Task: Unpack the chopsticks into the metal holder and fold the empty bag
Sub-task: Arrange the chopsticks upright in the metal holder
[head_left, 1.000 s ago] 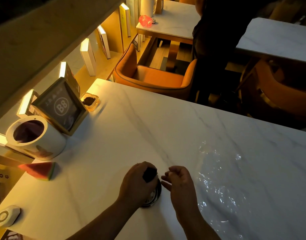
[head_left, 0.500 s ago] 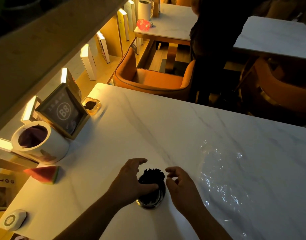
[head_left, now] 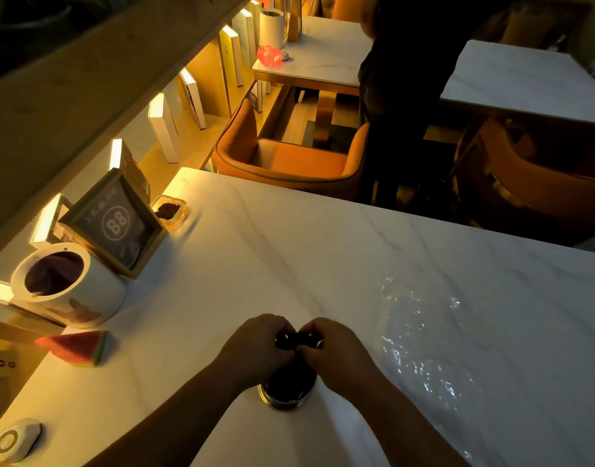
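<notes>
The chopsticks [head_left: 296,341], a dark bundle with only their tops visible, stood upright in the metal holder [head_left: 287,396], which sat on the white marble surface [head_left: 323,251] close to its near edge, about midway along it. The left hand [head_left: 255,347] and the right hand [head_left: 336,352] were pressed together around the bundle's tops, fingers curled and clamped on the chopsticks from both sides, hiding most of the holder's mouth. Just to the right of the hands, a clear plastic bag [head_left: 421,332] lay flat and crinkled on the surface, glinting, apart from the holder.

Along the left edge of the surface stood a white round container [head_left: 73,291] with a dark opening, and just behind it a framed table sign [head_left: 115,224] marked B8, tilted. Beyond the sign, near the far left corner, sat a small glass dish [head_left: 170,211] with something dark inside. A watermelon-slice ornament [head_left: 75,347] lay nearer than the container, and a white round device [head_left: 14,439] rested at the near left corner. Past the far edge stood an orange chair [head_left: 289,160].
</notes>
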The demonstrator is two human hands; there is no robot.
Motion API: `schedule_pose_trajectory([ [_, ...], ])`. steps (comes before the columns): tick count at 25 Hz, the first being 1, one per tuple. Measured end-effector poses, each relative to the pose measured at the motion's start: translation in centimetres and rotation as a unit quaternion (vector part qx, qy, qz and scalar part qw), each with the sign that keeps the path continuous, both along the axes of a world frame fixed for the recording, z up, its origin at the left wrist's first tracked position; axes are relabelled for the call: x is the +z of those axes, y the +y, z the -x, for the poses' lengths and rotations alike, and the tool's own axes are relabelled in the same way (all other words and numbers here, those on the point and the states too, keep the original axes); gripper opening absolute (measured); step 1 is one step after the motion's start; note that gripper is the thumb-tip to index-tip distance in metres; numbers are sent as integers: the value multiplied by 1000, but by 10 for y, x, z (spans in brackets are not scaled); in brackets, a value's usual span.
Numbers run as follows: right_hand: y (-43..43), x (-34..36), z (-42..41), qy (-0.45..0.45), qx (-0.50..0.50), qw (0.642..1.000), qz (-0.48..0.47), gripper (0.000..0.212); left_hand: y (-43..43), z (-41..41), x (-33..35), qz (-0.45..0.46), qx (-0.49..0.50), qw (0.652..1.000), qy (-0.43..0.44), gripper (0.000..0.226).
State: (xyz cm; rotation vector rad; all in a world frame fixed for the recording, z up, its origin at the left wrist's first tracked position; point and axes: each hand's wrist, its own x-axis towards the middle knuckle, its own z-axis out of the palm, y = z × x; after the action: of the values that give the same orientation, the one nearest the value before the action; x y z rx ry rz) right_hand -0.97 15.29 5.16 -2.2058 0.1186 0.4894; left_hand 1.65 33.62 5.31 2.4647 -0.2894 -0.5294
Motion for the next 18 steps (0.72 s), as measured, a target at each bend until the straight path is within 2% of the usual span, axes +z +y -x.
schedule_pose_trajectory([
  [3, -9, 7, -14, 18, 19, 1000, 15, 16, 2, -11, 4, 27, 1, 999, 46, 27],
  [7, -14, 7, -11, 30, 38, 999, 5, 44, 4, -9, 5, -10, -4, 999, 40, 48],
  [11, -9, 8, -1, -22, 35, 998, 36, 24, -1, -7, 8, -37, -31, 999, -14, 20],
  [13, -10, 9, -2, -32, 31, 998, 46, 24, -1, -9, 11, -41, -36, 998, -16, 16],
  [18, -12, 8, -2, -30, 48, 997, 49, 34, 3, -6, 11, -43, -44, 998, 7, 39],
])
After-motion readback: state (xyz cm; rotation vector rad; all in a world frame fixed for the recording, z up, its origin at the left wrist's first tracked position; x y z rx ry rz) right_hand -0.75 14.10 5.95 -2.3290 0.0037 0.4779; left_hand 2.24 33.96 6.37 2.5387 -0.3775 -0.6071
